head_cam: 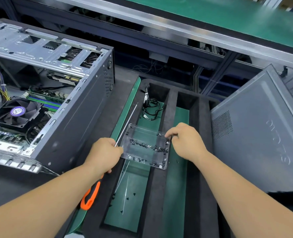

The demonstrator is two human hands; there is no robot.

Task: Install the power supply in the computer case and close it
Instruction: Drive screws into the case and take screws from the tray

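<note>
The open computer case [77, 117] lies on its side at the left, its motherboard and CPU fan [18, 112] exposed. The power supply is not visible to me. My left hand [102, 153] grips a long screwdriver [90, 194] with an orange and black handle, its shaft pointing up and away. My right hand [185, 141] pinches something small and dark at the far right corner of a clear plastic tray [145, 131] that holds several small black screws. The grey side panel [262, 134] leans at the right.
A black foam organiser [171, 103] with green-floored slots sits between case and panel; a coiled black cable [152, 109] lies in its far slot, loose screws and cable ties in the near slot. A green-topped conveyor bench [228, 19] runs across the back.
</note>
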